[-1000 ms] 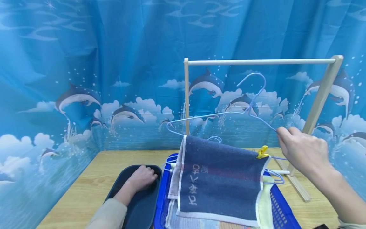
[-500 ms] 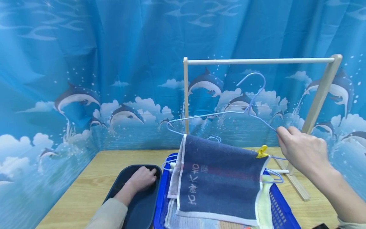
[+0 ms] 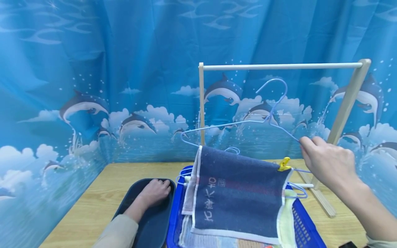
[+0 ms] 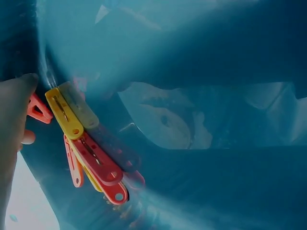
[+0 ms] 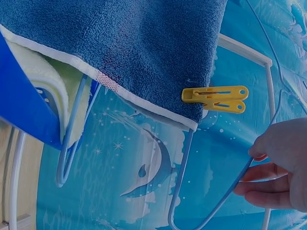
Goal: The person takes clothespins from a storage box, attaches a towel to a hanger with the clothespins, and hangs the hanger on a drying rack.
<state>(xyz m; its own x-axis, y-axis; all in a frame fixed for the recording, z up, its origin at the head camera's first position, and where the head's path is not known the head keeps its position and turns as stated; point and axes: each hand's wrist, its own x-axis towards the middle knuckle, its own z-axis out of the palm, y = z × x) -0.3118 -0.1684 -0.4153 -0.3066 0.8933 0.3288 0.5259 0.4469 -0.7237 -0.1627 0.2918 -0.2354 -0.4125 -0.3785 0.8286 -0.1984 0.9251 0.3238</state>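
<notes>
My left hand (image 3: 156,193) reaches into the dark tray (image 3: 152,225), fingers curled down. In the left wrist view, its fingers pinch a red clothespin (image 4: 39,109), partly hidden by the hand. Several other clothespins lie close by, among them a yellow clothespin (image 4: 64,112) and a darker red clothespin (image 4: 97,160). My right hand (image 3: 330,160) grips the sloping right arm of a light blue wire hanger (image 3: 223,124). Over its bottom bar hangs a dark blue towel (image 3: 242,199) with white edging. A yellow clothespin (image 5: 216,98) clamps the towel's right top corner to the bar.
A blue basket (image 3: 310,229) stands under the towel, holding other hangers and cloths, including a pale yellow cloth (image 3: 288,220). Behind it rises a wooden rack with a white rod (image 3: 282,66). A dolphin-print curtain (image 3: 149,86) backs the wooden table (image 3: 90,203).
My left hand's fingers have shifted slightly inside the tray. My right hand, the hanger and the towel stay almost still.
</notes>
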